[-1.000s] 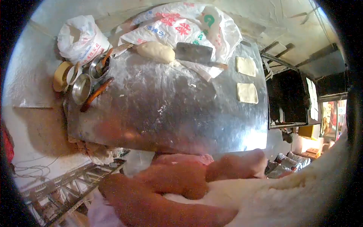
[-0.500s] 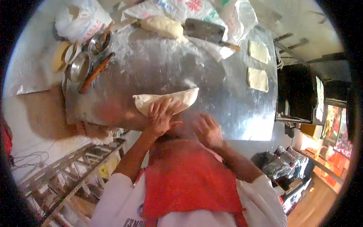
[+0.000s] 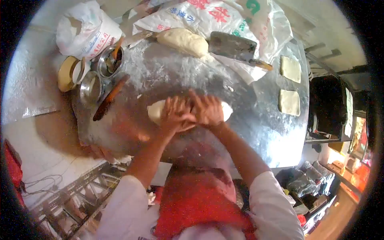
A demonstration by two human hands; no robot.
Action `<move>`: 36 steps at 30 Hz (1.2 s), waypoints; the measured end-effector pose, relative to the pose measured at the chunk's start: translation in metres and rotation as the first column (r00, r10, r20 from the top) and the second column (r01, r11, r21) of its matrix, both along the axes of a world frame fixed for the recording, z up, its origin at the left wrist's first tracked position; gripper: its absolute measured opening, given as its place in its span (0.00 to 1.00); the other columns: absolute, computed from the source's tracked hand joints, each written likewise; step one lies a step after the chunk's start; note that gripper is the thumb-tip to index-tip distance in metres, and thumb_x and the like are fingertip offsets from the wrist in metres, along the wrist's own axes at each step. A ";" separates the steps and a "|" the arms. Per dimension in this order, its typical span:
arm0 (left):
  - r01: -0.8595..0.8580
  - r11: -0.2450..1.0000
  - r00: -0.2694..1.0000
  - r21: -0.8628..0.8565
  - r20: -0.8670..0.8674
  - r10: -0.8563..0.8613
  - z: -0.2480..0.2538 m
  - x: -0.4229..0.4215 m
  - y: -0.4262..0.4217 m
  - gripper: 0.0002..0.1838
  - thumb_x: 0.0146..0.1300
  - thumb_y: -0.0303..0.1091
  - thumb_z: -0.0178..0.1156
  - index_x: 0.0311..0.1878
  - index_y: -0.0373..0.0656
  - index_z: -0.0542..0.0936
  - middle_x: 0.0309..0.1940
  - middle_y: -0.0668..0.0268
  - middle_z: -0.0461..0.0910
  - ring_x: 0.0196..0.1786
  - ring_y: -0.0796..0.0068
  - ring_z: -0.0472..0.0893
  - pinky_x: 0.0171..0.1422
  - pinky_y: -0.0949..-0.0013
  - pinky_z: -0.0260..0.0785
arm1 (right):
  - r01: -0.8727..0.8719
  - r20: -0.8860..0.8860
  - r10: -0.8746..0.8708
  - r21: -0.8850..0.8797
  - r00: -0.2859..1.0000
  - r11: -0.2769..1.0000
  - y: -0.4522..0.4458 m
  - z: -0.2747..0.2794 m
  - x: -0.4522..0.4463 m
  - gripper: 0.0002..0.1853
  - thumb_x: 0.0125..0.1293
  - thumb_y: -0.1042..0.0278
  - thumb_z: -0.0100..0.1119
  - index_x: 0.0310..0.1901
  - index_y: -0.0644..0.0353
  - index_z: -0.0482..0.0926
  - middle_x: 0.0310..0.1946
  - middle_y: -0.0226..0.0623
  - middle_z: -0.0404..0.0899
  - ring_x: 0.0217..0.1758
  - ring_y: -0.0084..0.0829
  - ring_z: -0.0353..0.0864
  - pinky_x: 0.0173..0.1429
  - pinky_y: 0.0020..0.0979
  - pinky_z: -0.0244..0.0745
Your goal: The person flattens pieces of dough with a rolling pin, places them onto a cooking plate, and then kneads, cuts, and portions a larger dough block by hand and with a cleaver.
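A pale, elongated piece of dough [image 3: 155, 112] lies crosswise near the front of the metal tabletop [image 3: 252, 124]. My left hand [image 3: 177, 113] is closed over its left half, fingers reaching across the far side. Close beside it, my right hand [image 3: 209, 110] grips the right half, its fingers also curving over the top. The thumbs nearly meet in the middle. Both ends of the dough show past my hands, while its middle is hidden beneath them.
A large dough lump [image 3: 182, 41] and a wide-bladed scraper [image 3: 233, 45] lie at the back by plastic bags [image 3: 208, 18]. Two flat dough squares [image 3: 289, 102] are at right. Metal bowls [image 3: 91, 87] and a wooden rolling pin [image 3: 111, 98] stand left.
My right hand has come up from the table's front edge onto the dough beside my left. The dough has gone from a raised, folded sheet to a compact roll.
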State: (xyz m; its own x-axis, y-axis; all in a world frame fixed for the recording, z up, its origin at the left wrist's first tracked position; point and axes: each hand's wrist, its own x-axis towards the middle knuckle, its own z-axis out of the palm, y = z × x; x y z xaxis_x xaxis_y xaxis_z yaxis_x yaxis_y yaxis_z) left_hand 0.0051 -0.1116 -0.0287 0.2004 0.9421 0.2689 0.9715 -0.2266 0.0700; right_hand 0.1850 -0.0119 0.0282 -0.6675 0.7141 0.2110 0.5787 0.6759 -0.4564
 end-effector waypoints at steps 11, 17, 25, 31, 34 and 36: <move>0.203 0.970 0.979 0.132 -0.017 -0.203 0.061 -0.038 -0.010 0.42 0.53 0.62 0.71 0.71 0.59 0.74 0.51 0.64 0.80 0.55 0.58 0.79 0.67 0.39 0.67 | -0.070 0.102 0.043 0.286 0.994 0.956 -0.031 -0.028 0.047 0.27 0.59 0.51 0.68 0.60 0.47 0.79 0.56 0.37 0.80 0.54 0.42 0.79 0.58 0.51 0.72; 0.136 0.985 0.990 -0.111 0.038 -0.132 0.058 -0.051 -0.013 0.38 0.56 0.51 0.72 0.72 0.61 0.73 0.49 0.69 0.79 0.51 0.59 0.79 0.58 0.46 0.70 | 0.065 0.131 -0.101 0.256 0.986 0.964 -0.060 -0.028 0.061 0.25 0.59 0.55 0.67 0.60 0.48 0.79 0.57 0.39 0.80 0.55 0.47 0.79 0.58 0.55 0.71; 0.115 0.963 0.952 -0.244 0.303 -0.036 0.051 -0.021 -0.163 0.41 0.66 0.57 0.65 0.80 0.57 0.65 0.76 0.61 0.66 0.75 0.51 0.66 0.76 0.35 0.53 | 0.119 0.198 -0.154 0.180 0.968 0.977 -0.175 -0.016 0.093 0.27 0.61 0.56 0.68 0.62 0.50 0.77 0.66 0.45 0.72 0.69 0.52 0.71 0.72 0.58 0.63; 0.081 0.991 0.990 -0.109 0.125 -0.067 0.106 0.004 -0.089 0.47 0.70 0.71 0.49 0.77 0.41 0.65 0.76 0.55 0.67 0.78 0.50 0.65 0.80 0.34 0.47 | 0.165 0.161 -0.176 0.084 0.971 0.983 -0.155 0.025 0.002 0.33 0.72 0.54 0.55 0.76 0.56 0.65 0.75 0.43 0.66 0.79 0.47 0.62 0.81 0.52 0.54; 0.170 0.980 0.977 -0.104 0.145 -0.154 0.077 -0.009 -0.129 0.49 0.67 0.76 0.47 0.75 0.41 0.69 0.75 0.56 0.68 0.76 0.51 0.68 0.79 0.34 0.49 | 0.164 0.204 -0.182 0.102 0.962 0.981 -0.193 0.009 0.013 0.35 0.72 0.50 0.54 0.75 0.58 0.65 0.75 0.44 0.66 0.78 0.46 0.64 0.82 0.52 0.51; 0.267 0.963 0.963 0.015 -0.020 -0.267 0.073 -0.021 -0.141 0.50 0.64 0.79 0.46 0.73 0.45 0.72 0.70 0.58 0.74 0.74 0.52 0.70 0.76 0.35 0.57 | 0.144 0.238 -0.190 0.198 0.953 0.970 -0.220 -0.004 0.022 0.36 0.69 0.44 0.57 0.74 0.56 0.67 0.74 0.40 0.68 0.78 0.42 0.66 0.79 0.54 0.57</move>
